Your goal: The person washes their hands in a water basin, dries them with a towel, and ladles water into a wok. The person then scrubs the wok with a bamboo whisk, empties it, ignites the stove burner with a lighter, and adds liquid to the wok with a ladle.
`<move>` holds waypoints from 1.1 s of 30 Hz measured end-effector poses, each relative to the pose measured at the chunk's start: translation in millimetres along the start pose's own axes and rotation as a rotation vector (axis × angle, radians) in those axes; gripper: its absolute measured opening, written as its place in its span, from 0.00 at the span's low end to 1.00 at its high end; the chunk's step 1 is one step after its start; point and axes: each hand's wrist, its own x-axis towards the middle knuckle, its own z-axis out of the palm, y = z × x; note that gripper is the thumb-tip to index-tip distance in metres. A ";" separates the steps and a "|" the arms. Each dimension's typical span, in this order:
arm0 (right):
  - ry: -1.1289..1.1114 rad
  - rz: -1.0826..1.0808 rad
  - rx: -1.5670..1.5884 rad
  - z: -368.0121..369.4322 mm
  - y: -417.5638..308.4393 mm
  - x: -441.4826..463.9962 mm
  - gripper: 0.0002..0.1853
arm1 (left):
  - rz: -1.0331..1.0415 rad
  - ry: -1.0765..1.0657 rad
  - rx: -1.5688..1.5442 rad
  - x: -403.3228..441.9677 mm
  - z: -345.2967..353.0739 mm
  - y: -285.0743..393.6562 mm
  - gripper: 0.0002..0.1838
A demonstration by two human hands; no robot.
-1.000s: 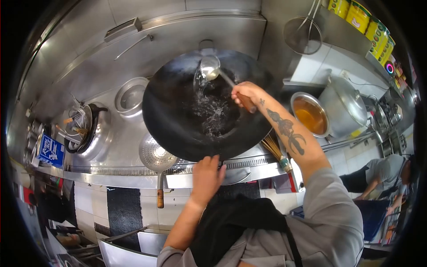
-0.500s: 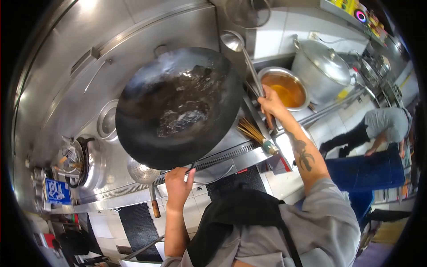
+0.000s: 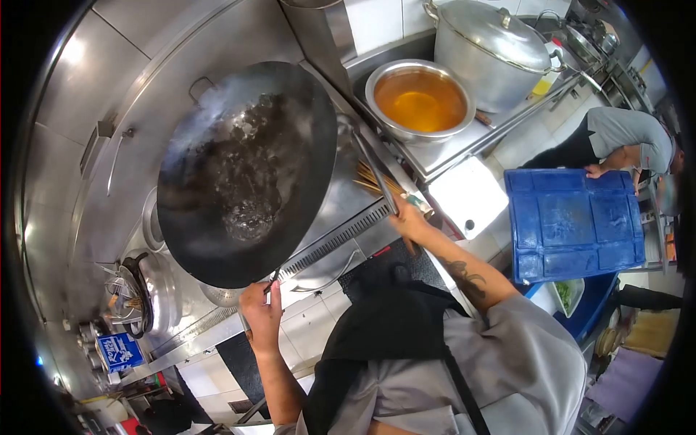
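While left hand grips wok by near handle, fingers curled round it, thumb up, right hand holds ladle, fingers closed round shaft. Wok over stove, bubbling liquid inside. Ladle's far end beside wok rim, bowl unclear. Brush near right hand. Amber liquid in basin, lidded pot beside. Co-worker holds blue panel.

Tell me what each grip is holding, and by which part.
The left grip has the wok by its near handle. The right grip has the ladle by its long handle, toward the wooden end.
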 end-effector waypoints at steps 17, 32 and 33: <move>-0.027 0.115 -0.985 -1.6 27.2 39.5 0.19 | 0.072 0.014 0.084 3.8 -3.9 5.1 0.08; -0.062 0.749 1.012 -80.7 -87.3 -82.9 0.23 | 0.188 0.078 0.001 9.8 -10.3 -5.6 0.10; -0.054 0.713 1.035 -86.2 -105.6 -86.7 0.23 | 0.205 0.106 -0.023 10.2 -9.6 -7.4 0.10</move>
